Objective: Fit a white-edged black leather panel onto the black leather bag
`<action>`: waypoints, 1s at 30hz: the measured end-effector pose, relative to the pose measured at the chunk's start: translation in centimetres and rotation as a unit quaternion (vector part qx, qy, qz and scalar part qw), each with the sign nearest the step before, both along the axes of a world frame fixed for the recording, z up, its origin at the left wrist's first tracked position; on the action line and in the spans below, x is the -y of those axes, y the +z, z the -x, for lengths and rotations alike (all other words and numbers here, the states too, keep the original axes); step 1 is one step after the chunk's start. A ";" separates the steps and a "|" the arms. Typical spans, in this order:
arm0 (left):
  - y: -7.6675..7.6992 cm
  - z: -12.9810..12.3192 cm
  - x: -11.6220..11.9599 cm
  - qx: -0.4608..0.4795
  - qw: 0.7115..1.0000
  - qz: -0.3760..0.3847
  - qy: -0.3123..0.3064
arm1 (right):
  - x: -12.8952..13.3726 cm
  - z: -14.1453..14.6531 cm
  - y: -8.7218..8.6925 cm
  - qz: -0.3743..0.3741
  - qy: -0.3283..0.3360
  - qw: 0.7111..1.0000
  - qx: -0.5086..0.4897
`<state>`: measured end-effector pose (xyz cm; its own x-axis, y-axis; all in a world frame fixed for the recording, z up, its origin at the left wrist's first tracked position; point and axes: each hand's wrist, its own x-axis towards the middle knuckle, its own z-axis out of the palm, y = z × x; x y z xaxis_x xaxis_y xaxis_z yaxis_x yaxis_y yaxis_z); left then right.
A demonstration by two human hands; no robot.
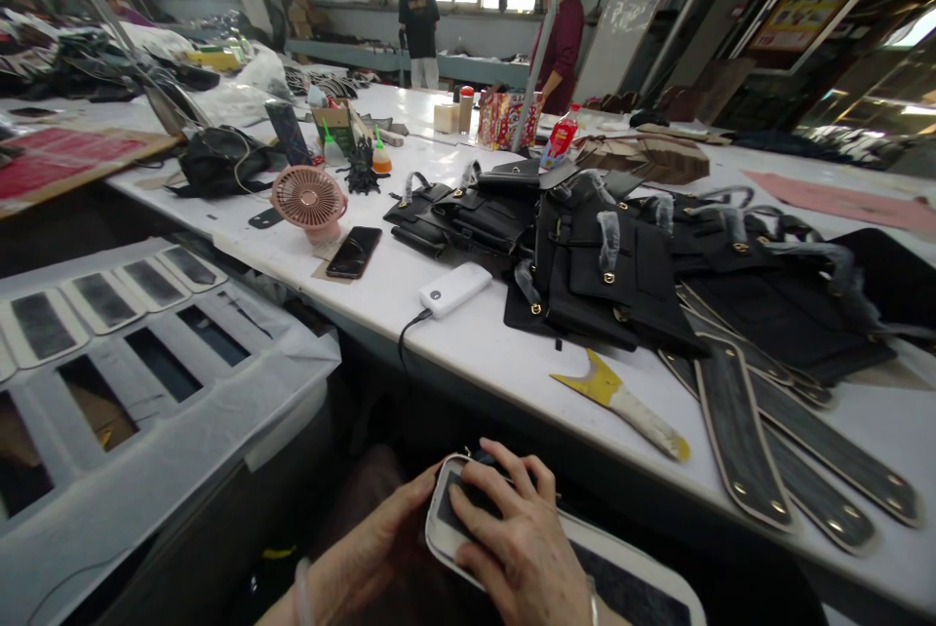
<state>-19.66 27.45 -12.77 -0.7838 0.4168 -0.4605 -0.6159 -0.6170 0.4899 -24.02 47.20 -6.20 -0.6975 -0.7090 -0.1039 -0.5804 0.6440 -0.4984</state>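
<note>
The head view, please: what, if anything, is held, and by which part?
A flat, dark, white-bordered panel: left hand at its rounded end, right hand across its face.

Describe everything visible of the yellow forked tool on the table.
The tool has a yellow, two-pronged head and a whitish, scuffed handle ending in a rounded yellowish tip. It looks thin; its material is unclear. It lies slantwise on the white table, close to the near edge, head to the left, handle tip to the right and nearer the viewer, beside the dark strips. Only the table appears to touch it.
</note>
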 end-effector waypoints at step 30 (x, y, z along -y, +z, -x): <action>2.3 0.1 0.2 -0.108 0.909 0.401 0.014 | 0.5 -1.2 3.3 0.194 -0.236 0.932 0.193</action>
